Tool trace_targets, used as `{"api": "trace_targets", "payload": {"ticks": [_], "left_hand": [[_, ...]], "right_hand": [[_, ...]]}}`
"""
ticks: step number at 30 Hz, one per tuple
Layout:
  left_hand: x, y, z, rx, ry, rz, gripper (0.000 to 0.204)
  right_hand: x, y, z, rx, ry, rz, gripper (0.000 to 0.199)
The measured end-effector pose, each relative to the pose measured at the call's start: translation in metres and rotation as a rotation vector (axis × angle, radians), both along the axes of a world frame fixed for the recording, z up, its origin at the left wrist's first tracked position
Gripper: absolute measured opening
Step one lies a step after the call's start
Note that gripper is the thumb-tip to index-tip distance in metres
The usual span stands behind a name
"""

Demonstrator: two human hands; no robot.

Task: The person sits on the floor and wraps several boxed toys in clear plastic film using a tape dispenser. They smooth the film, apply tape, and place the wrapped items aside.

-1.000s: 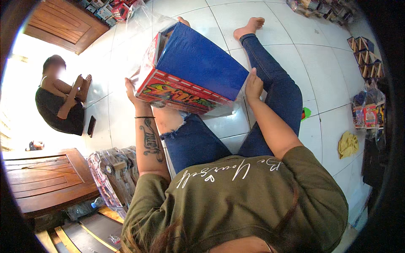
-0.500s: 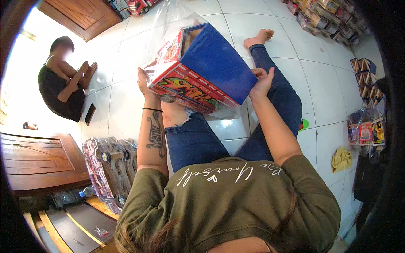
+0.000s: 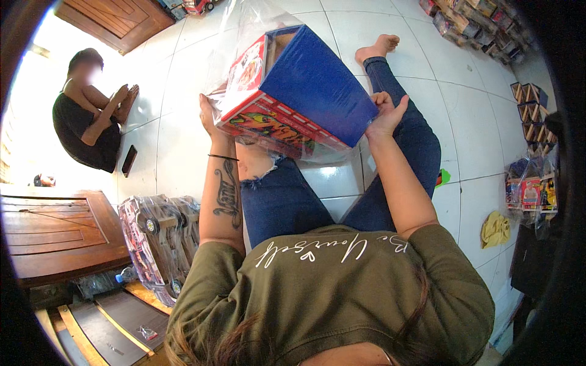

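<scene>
A toy truck (image 3: pixel 320 85) with a blue panel and a red, brightly printed side hangs tilted above my legs. Clear plastic wrap (image 3: pixel 239 33) covers it and stands up loosely past its far left end. My left hand (image 3: pixel 209 116) grips the truck's left end through the plastic, its fingers partly hidden. At the right lower corner, my right hand (image 3: pixel 387 116) supports the blue panel with curled fingers, the thumb sticking out.
A person (image 3: pixel 91 116) sits on the tiles at the left, by a dark phone (image 3: pixel 129 160). Wrapped toy trucks (image 3: pixel 162 238) stand beside my left arm, near a wooden table (image 3: pixel 61 232). More wrapped toys (image 3: pixel 482 27) lie far right; a yellow cloth (image 3: pixel 495 230) is nearer.
The toy truck has shifted slightly down and right and tilted a little, with both hands on it. My right thumb now points further outward. The seated person has barely moved.
</scene>
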State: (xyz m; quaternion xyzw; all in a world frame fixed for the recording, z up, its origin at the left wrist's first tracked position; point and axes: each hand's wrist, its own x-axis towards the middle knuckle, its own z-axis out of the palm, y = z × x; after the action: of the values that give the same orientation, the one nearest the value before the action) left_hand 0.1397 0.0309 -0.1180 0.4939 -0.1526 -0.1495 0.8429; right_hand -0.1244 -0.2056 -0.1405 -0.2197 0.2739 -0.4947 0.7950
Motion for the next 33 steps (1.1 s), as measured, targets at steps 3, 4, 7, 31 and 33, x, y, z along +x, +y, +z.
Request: {"api": "trace_targets", "payload": {"ticks": [3, 4, 7, 31, 33], "left_hand": [[0.002, -0.001, -0.002, -0.017, -0.038, -0.006, 0.055], [0.001, -0.002, -0.001, -0.078, 0.006, -0.055, 0.055], [-0.005, -0.003, 0.006, -0.196, 0.116, -0.151, 0.055], [-0.191, -0.027, 0.080, 0.146, -0.405, 0.079, 0.063], [-0.190, -0.028, 0.077, 0.031, -0.346, 0.053, 0.059]], "right_hand": [[-0.003, -0.004, -0.026, -0.247, 0.286, -0.110, 0.078], [-0.004, -0.005, -0.038, -0.258, 0.514, -0.157, 0.084], [-0.014, -0.004, -0.065, -0.297, 1.101, -0.183, 0.085], [-0.110, -0.033, 0.241, -1.508, 1.189, 0.142, 0.026], [-0.100, -0.039, 0.242, -1.506, 1.267, 0.487, 0.024]]}}
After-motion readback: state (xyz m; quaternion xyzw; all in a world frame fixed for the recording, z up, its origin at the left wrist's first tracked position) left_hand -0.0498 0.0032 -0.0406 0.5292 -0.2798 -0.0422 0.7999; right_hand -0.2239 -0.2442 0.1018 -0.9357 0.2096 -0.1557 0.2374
